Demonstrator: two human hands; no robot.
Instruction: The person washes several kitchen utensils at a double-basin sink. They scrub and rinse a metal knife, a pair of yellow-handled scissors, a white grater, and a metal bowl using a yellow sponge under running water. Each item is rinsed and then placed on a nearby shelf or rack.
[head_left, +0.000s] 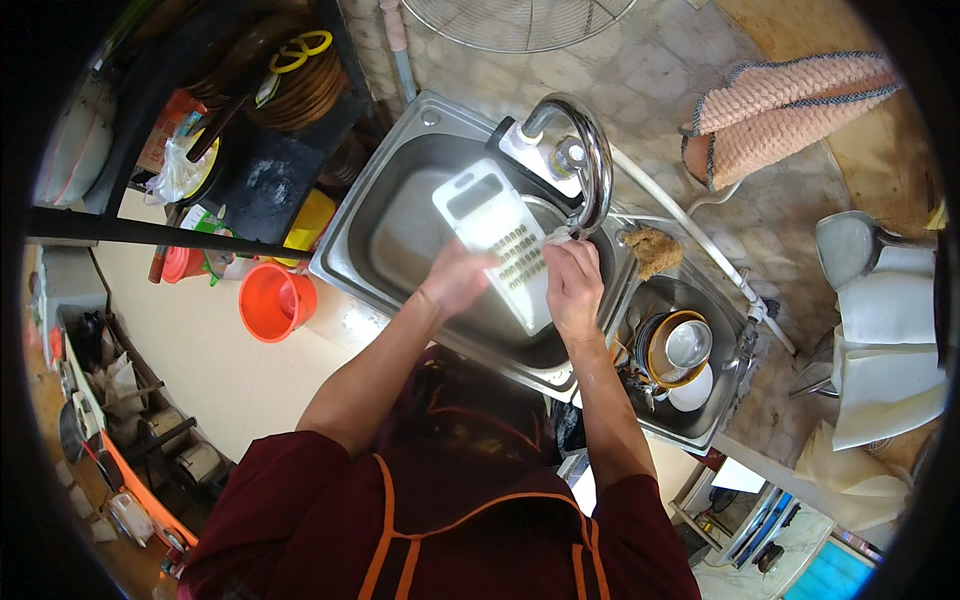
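A white plastic grater (491, 214), with rows of raised slots and a hand opening at one end, is tilted over the large stainless steel sink basin (382, 202). My left hand (459, 279) grips it by its left edge. Right under the spout of the curved chrome faucet (598, 165) is my right hand (574, 289), fingers curled together, beside the grater's right edge. A pale blur at its fingertips may be water or a small thing; I cannot tell which. Part of a round metal rim (544, 204) shows behind the grater.
The smaller basin at right holds stacked bowls (679, 349) and a white dish (691, 388). A brown scrubber (652, 251) lies on the ledge between basins. A white pipe (675, 210) crosses behind the sinks. An orange bucket (277, 301) stands left; a pink towel (787, 120) lies on the counter.
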